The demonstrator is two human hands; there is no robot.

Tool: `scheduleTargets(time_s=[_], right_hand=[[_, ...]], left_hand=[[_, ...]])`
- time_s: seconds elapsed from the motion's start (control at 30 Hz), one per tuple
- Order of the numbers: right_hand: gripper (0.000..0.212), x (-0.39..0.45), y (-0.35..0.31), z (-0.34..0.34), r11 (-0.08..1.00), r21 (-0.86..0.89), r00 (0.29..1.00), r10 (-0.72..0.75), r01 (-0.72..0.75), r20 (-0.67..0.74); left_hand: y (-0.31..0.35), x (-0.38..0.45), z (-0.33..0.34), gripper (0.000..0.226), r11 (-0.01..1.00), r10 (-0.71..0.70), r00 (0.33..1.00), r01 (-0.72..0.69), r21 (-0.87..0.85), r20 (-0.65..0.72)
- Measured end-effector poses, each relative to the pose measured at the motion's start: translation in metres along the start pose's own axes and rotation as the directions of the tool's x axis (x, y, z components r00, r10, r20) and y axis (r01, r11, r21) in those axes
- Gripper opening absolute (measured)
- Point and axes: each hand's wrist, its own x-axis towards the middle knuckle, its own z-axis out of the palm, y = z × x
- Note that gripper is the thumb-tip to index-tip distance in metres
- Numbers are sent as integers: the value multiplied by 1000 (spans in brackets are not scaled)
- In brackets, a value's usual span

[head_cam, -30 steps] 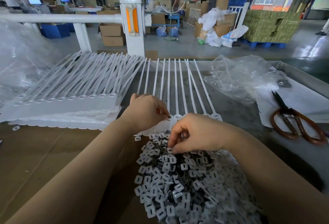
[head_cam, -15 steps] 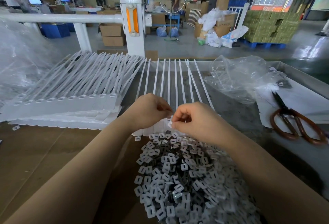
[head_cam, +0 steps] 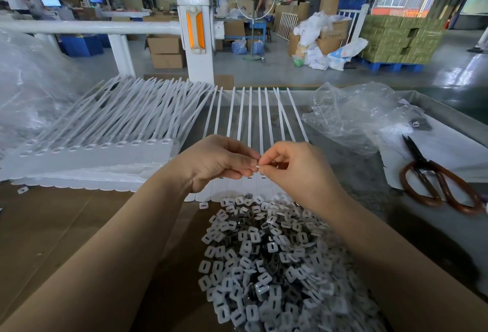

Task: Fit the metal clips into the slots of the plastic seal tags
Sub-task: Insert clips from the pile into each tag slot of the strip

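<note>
A heap of small square metal clips [head_cam: 274, 260] lies on the table in front of me. Just behind it a row of white plastic seal tags [head_cam: 253, 120] lies flat, straps pointing away. My left hand [head_cam: 219, 162] and my right hand [head_cam: 287, 168] meet fingertip to fingertip above the near ends of those tags. Between the fingertips of both hands a small metal clip [head_cam: 257, 167] is pinched. The tag heads under my hands are mostly hidden.
A large stack of white seal tags [head_cam: 100, 146] fills the left. One loose clip [head_cam: 22, 189] lies at the left edge. Crumpled clear plastic bags [head_cam: 353, 117] sit at the back right. Brown-handled scissors [head_cam: 433, 181] rest on white paper at the right.
My right hand has lifted off the clip heap with a clip and moved up to meet my left hand, which has also risen slightly above the tags.
</note>
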Motion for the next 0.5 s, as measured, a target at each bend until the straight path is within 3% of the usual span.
scheduleTargets(time_s=[0.2, 0.5], right_hand=[[13, 2, 4, -1, 993, -9, 993, 115, -115, 10], [8, 2, 4, 0, 983, 66, 985, 165, -169, 54]], left_hand=[[1, -1, 2, 22, 993, 67, 997, -63, 100, -33], [4, -3, 8, 16, 971, 115, 992, -102, 218, -47]])
